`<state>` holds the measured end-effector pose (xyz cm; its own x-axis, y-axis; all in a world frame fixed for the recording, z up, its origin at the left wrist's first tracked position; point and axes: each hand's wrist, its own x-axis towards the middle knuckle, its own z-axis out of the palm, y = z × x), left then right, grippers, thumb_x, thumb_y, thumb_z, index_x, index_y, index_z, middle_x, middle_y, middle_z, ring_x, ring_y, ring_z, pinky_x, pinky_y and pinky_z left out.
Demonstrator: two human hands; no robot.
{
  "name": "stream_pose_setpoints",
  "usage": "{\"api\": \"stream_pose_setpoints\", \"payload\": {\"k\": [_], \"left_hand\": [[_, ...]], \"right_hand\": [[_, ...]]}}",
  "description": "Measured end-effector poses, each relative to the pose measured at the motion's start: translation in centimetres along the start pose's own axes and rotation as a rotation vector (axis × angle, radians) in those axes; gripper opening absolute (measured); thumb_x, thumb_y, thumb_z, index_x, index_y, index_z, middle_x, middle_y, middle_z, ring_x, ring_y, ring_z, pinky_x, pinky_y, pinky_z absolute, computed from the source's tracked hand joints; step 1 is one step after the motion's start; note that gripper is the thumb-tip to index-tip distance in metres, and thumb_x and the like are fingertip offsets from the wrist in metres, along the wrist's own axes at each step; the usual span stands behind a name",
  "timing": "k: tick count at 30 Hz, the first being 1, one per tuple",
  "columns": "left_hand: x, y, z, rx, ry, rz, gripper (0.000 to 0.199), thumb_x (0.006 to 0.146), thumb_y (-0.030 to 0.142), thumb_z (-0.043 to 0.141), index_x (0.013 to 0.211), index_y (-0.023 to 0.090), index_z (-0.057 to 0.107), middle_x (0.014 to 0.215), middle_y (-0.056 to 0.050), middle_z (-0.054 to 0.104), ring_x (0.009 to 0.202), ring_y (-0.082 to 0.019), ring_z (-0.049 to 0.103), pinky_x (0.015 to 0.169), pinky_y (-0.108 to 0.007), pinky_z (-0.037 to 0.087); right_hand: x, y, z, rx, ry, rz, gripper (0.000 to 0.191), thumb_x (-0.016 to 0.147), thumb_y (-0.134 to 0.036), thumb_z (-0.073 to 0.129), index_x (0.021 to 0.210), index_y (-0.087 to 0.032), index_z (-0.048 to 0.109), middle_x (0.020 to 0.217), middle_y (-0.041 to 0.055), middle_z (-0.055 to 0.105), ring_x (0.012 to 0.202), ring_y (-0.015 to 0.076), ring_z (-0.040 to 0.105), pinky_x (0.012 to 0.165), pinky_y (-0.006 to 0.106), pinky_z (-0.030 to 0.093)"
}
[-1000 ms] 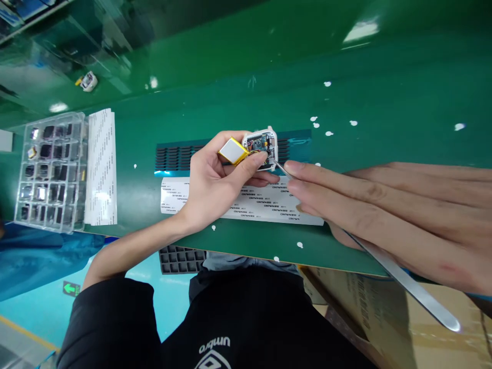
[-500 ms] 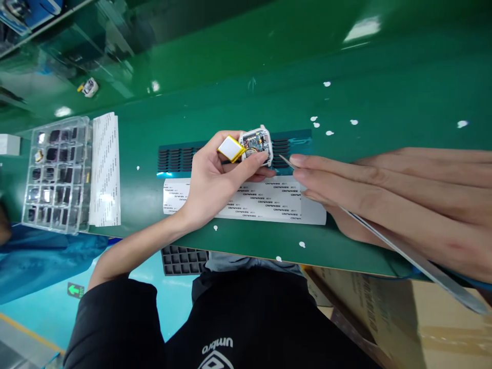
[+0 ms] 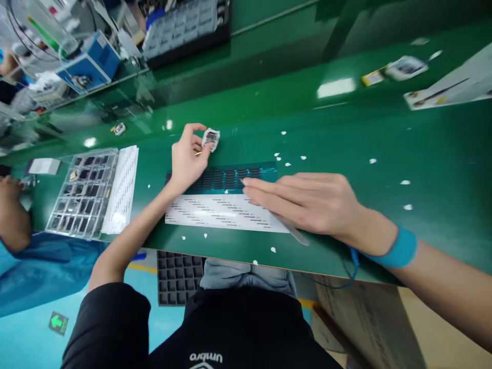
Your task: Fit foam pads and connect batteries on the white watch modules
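My left hand (image 3: pixel 187 163) is closed on a white smartwatch case (image 3: pixel 211 139) whose inside, with a small circuit board, is exposed. A yellow edge (image 3: pixel 198 152) shows by the fingers; the rest of that part is hidden. My right hand (image 3: pixel 313 202) pinches a pair of metal tweezers (image 3: pixel 296 234), their tip at the blue film sheet (image 3: pixel 269 171) with rows of black adhesive strips (image 3: pixel 229 179). Whether the tip has a strip in it cannot be made out. Just in front of that sheet lies a white printed backing sheet (image 3: pixel 226 212).
At left stand a clear compartment tray (image 3: pixel 82 192) of small dark parts and more printed paper (image 3: pixel 122 189). White scraps (image 3: pixel 283 133) dot the green bench. Another opened watch case (image 3: pixel 406 67) lies far right. A blue wrist strap (image 3: pixel 403 248) has a cord. A co-worker's arm (image 3: pixel 13 212) is at left.
The view has shifted and widened. My left hand has carried the watch case away to the left, turning it so the battery is mostly hidden. The tweezers' tip is now over the strips.
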<state>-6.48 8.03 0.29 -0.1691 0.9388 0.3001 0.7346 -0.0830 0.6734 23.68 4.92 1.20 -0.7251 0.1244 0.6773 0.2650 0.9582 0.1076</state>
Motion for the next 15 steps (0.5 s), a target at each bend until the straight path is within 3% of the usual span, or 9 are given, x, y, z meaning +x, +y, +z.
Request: {"api": "stream_pose_setpoints", "payload": {"k": [3,5,7,11,15], "left_hand": [[5.5,-0.7,-1.2,0.369,-0.002,-0.068,0.036,0.097,0.021,0.068,0.132,0.019,0.066,0.101,-0.010,0.083,0.098,-0.028,0.080,0.093,-0.040,0.064],[8.4,0.4,-1.6,0.583,0.007,-0.009,0.050,0.098,0.022,0.064,0.148,0.017,0.060,0.133,-0.019,0.079,0.130,-0.037,0.073,0.113,-0.051,0.057],[10.1,2.5,-1.2,0.711,-0.015,0.112,0.055,0.102,0.023,0.059,0.156,0.017,0.056,0.154,-0.021,0.069,0.147,-0.040,0.062,0.123,-0.055,0.049],[11.0,7.5,2.4,0.771,-0.242,0.251,0.042,0.109,0.024,0.045,0.140,0.013,0.071,0.135,-0.022,0.078,0.138,-0.041,0.068,0.120,-0.054,0.049],[11.1,11.5,8.4,0.687,-0.453,0.357,0.041,0.112,0.027,0.046,0.134,0.013,0.077,0.136,-0.020,0.079,0.134,-0.037,0.071,0.119,-0.046,0.050]], "right_hand": [[1.2,1.0,-0.4,-0.022,0.091,-0.102,0.014,0.112,-0.013,0.069,0.123,-0.017,0.076,0.132,0.0002,0.083,0.078,0.0112,0.071,0.062,0.028,0.054],[1.3,1.2,-0.2,-0.011,0.105,-0.120,0.018,0.115,-0.012,0.062,0.124,-0.018,0.076,0.131,-0.0016,0.083,0.081,0.0109,0.072,0.063,0.028,0.056],[1.2,1.3,0.1,-0.018,0.088,-0.152,0.026,0.116,-0.009,0.054,0.124,-0.020,0.077,0.132,-0.0028,0.083,0.083,0.0099,0.072,0.064,0.027,0.057],[1.2,1.2,0.6,-0.010,0.086,-0.183,0.031,0.116,-0.007,0.049,0.120,-0.018,0.078,0.126,-0.0013,0.084,0.077,0.0109,0.068,0.059,0.029,0.052],[1.3,0.9,1.0,0.054,0.098,-0.201,0.030,0.115,-0.006,0.050,0.116,-0.017,0.078,0.121,-0.0017,0.084,0.071,0.0122,0.061,0.057,0.032,0.046]]}}
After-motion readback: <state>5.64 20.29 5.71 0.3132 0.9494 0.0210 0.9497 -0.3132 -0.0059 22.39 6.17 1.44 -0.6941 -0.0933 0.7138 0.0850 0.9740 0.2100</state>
